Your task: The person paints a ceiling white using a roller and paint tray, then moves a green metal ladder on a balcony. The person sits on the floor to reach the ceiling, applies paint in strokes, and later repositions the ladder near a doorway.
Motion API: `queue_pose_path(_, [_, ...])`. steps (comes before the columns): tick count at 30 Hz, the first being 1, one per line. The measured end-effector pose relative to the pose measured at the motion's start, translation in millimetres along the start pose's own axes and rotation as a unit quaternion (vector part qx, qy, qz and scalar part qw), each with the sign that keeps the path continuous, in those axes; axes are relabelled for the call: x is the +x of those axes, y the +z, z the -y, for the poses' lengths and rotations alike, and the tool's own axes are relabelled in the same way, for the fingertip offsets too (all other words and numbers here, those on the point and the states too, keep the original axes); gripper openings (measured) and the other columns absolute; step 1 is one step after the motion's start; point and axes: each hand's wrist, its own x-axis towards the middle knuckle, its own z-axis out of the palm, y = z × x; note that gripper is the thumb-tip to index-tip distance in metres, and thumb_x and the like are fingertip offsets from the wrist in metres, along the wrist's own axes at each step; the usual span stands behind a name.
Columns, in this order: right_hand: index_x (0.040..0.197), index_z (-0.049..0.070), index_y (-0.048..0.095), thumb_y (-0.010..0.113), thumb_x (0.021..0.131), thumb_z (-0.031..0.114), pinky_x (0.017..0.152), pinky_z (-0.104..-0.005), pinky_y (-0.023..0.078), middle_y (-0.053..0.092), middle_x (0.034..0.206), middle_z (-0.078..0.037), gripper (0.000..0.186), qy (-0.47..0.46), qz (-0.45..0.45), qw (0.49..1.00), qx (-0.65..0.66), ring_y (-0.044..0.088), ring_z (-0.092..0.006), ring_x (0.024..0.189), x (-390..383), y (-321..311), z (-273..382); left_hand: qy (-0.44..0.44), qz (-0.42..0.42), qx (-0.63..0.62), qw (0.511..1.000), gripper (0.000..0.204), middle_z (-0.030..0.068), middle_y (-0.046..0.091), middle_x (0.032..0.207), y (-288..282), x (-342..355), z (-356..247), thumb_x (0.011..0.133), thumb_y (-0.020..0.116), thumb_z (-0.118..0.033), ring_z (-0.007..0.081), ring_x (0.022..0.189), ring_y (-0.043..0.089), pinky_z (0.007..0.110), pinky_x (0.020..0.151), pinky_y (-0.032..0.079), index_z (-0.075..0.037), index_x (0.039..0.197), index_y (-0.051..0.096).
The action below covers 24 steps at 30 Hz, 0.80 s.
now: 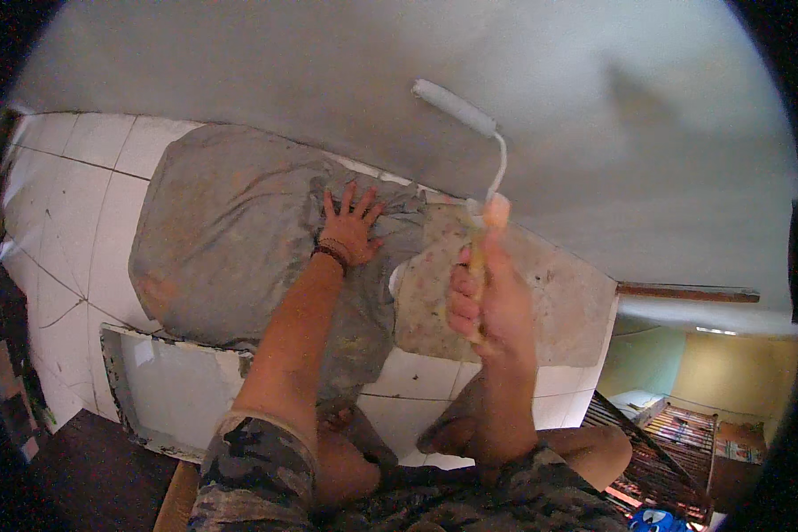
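Observation:
My right hand (495,293) is wrapped round the yellow handle of a paint roller (455,107), thumb lying along it. The roller's white sleeve is up against the grey-white wall (266,62), and its bent wire frame runs down to my grip. My left hand (350,230) lies flat with fingers spread on a crumpled grey cloth (230,222) that covers the floor beside the wall. A dark bracelet circles that wrist. Under my right hand lies a stained beige sheet (559,306). Slight blur softens the right hand.
A paint tray (177,386) with white paint stands left of my left forearm, against the cloth's near edge. White floor tiles (71,204) show around the coverings. At the right, past the wall's end, are dark railings (629,434) and a lower room with yellow and green walls.

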Motion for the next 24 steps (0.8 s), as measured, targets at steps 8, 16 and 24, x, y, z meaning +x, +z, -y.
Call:
queue_pose_path(8, [0.092,0.011,0.051,0.046,0.094,0.058,0.037,-0.0257,0.032,0.045,0.06,0.003,0.047,0.038,0.013,0.998,-0.044,0.04,-0.0099,0.042,17.9,-1.8,-2.8,-0.003,-0.013,0.079,0.997,0.077,0.0089,0.019,0.156,-5.6,0.6,-4.4,0.082,0.056,-0.052,0.0368,0.143,0.015,0.069,0.108,0.004,-0.021,0.148,0.031])
queue_pose_path(16, [0.09,0.011,0.048,0.05,0.092,0.058,0.033,-0.0225,0.029,0.04,0.058,0.003,0.047,-0.003,0.0,0.998,-0.06,0.035,-0.0063,0.039,9.1,-21.9,-16.0,0.003,-0.068,0.011,0.998,0.068,0.0164,0.022,0.153,10.2,-0.4,1.5,0.081,0.058,-0.044,0.0417,0.142,0.014,0.071,0.107,0.006,-0.021,0.143,0.039])
queue_pose_path(24, [0.086,0.01,0.05,0.056,0.09,0.055,0.034,-0.0225,0.031,0.048,0.06,0.001,0.045,0.059,-0.027,0.993,-0.095,0.042,-0.0079,0.041,107.7,-88.8,-91.1,0.051,-0.048,0.02,0.997,0.058,0.0173,0.023,0.152,8.8,-3.9,4.3,0.084,0.058,-0.041,0.0442,0.142,0.012,0.072,0.106,0.005,-0.025,0.138,0.046])
